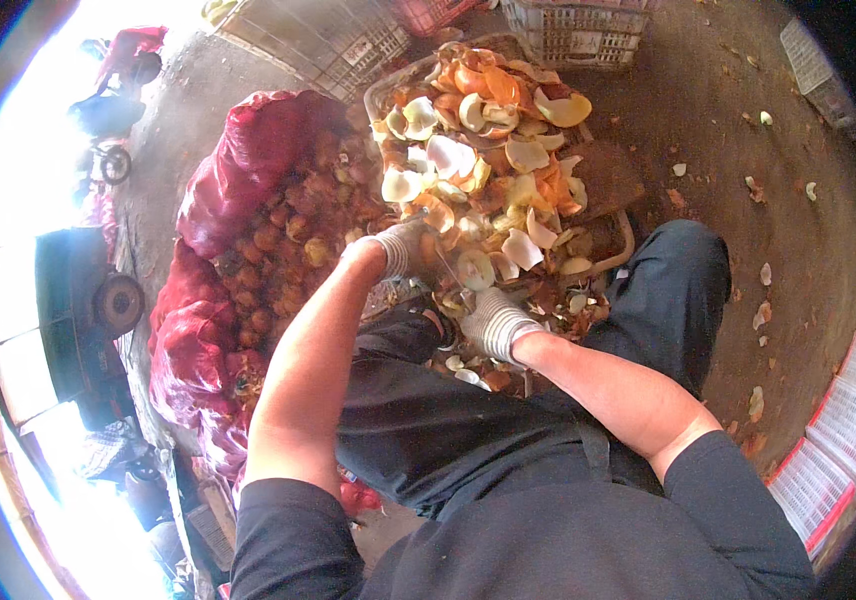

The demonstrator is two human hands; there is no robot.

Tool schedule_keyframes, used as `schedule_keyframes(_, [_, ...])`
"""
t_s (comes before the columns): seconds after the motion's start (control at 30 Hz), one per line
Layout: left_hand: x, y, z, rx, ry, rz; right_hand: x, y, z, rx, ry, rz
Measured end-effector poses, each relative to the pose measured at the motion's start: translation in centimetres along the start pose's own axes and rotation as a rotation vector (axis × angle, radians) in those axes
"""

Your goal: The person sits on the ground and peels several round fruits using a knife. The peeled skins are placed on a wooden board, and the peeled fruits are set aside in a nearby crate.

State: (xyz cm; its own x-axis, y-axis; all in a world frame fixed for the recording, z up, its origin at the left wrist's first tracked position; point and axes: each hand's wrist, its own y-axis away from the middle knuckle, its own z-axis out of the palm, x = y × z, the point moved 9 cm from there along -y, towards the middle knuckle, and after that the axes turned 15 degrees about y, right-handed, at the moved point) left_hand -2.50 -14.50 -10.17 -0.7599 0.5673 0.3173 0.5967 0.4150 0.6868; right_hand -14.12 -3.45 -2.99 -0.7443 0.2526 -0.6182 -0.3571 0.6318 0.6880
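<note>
My left hand (405,250), in a knit glove with a striped cuff, is closed around something at the near edge of the peel heap; blur hides most of what it holds, perhaps an onion. My right hand (491,319), gloved alike, is closed just below and to the right, beside a pale round onion piece (475,270); whatever is inside its fingers is hidden. Right in front lies a large heap of onion skins and layers (503,165), piled over a crate (626,240). Whole onions (266,238) spill out left of my left hand.
Red mesh sacks (225,165) flank the onions on the left. Plastic crates (585,34) stand beyond the heap, and stacked white and red crates (818,465) are at the far right. Onion scraps (765,274) are scattered on the floor. A vehicle wheel (118,304) shows at far left.
</note>
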Motion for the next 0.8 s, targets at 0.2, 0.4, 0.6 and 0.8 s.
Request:
schedule_keyframes(0.2, [-2.3,-1.9,5.8,0.118,-1.088,0.548,3.3,-5.0,3.7,-0.024,0.176,0.107])
schedule_keyframes(0.4, [4.6,0.8,-2.3,-0.383,-0.295,-0.073,4.2,-4.4,0.8,0.052,-0.073,0.028])
schedule_keyframes(0.6, [6.5,7.3,-3.1,0.367,0.224,-0.604,3.6,-2.8,2.0,-0.003,0.216,0.005])
schedule_keyframes(0.8, [0.9,4.6,4.6,0.569,0.287,-0.592,4.1,-4.9,4.9,0.074,0.028,0.056])
